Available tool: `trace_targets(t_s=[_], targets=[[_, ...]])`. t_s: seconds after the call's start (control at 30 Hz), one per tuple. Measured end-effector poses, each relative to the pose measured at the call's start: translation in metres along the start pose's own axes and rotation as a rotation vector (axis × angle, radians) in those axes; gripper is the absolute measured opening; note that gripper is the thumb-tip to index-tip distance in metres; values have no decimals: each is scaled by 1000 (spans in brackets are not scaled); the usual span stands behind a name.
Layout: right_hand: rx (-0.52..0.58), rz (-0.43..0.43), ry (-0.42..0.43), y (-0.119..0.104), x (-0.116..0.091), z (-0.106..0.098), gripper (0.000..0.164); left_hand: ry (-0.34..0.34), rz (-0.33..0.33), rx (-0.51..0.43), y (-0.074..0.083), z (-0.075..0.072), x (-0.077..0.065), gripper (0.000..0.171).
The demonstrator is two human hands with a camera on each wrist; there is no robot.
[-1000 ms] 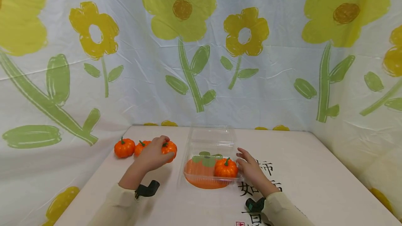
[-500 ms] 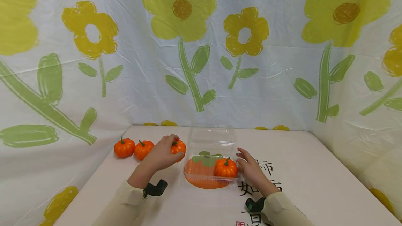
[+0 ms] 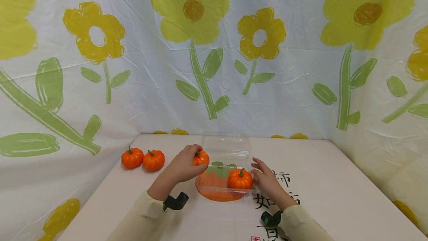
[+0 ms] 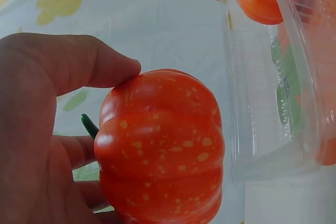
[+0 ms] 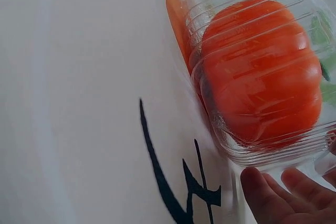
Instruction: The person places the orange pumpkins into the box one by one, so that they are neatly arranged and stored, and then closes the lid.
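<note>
My left hand [image 3: 183, 166] grips a small orange toy pumpkin [image 3: 202, 160] from its stem side, thumb on one side and fingers round the other. In the left wrist view that pumpkin [image 4: 163, 150] shows pale speckles and a short green stem, and it is held close to the left wall of a clear plastic clamshell box [image 4: 262, 150]. The box lies with its lid [image 3: 225, 144] folded back. Inside its right part sits another pumpkin [image 3: 240, 180], seen through the ribbed wall in the right wrist view. Loosely bent, my right hand's [image 3: 268, 184] fingertips are right at the box's right side.
Two more pumpkins, one [image 3: 132, 158] farther left and one [image 3: 153, 160] nearer, stand at the table's left edge. The pale tablecloth [image 3: 321, 189] has a printed orange fruit under the box and black characters [image 3: 282, 179] to its right. A flowered curtain [image 3: 284, 114] surrounds the table.
My left hand has carried its pumpkin rightward from the others to the box's left side, uncovering the second pumpkin in the row. The right hand has stayed at the box.
</note>
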State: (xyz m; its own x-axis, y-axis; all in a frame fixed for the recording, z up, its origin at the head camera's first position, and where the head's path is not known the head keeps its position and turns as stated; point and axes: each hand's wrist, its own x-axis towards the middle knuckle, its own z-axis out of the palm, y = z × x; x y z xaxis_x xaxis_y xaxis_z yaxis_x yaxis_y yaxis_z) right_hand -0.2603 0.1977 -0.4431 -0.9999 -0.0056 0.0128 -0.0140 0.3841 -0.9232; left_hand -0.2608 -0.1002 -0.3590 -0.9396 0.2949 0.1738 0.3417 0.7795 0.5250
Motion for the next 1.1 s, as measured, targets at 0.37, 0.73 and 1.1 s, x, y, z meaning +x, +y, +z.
trace_targets(t_s=[0.37, 0.73, 1.1], targets=[[-9, -1, 2, -1, 0, -1, 51, -14, 51, -12, 9, 17, 8, 53], [-8, -7, -5, -3, -3, -3, 51, -41, 93, -31, 16, 29, 11, 53], [-6, -11, -6, -1, -3, -2, 51, -66, 113, -19, 16, 46, 11, 52]])
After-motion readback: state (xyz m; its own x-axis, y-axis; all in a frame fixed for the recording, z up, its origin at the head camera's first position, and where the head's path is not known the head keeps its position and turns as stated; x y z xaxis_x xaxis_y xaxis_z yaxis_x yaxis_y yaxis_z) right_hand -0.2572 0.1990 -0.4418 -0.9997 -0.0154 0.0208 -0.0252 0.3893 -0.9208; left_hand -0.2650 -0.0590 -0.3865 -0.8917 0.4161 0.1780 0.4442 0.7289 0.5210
